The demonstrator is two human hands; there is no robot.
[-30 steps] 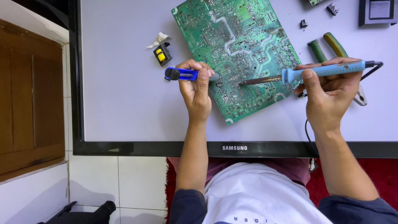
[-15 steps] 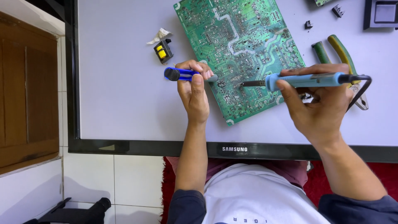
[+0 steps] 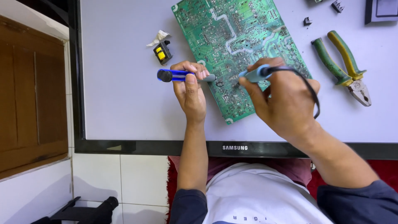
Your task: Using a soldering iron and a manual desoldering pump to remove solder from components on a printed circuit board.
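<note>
Our left hand [image 3: 191, 89] is closed around a blue-handled tool [image 3: 176, 75], thumb lying along the grip. The tool's long axis runs straight left to right in the view, with its dark round end cap pointing left and its grey front end pointing right, reaching the left edge of the green circuit board [image 3: 242, 49]. Our right hand [image 3: 284, 97] is wrapped around a soldering iron [image 3: 253, 74] with a light blue handle; the iron also lies roughly level, its tip pointing left and slightly down onto the board, its black cord [image 3: 309, 89] looping back over the hand toward the wrist. The two tools point at each other, and their ends come close together over the lower left part of the board.

The board lies flat on a pale grey panel with a black frame [image 3: 124, 83], tilted so its long axis runs from upper left to lower right. Just left of the board sits a small black and yellow part [image 3: 162, 52] with a scrap of white paper [image 3: 158, 37] beside it. To the right of our right hand, well apart from the board, rest green-handled pliers [image 3: 342, 66], jaws pointing down and to the right. Small dark parts [image 3: 307, 20] lie near the top edge.
</note>
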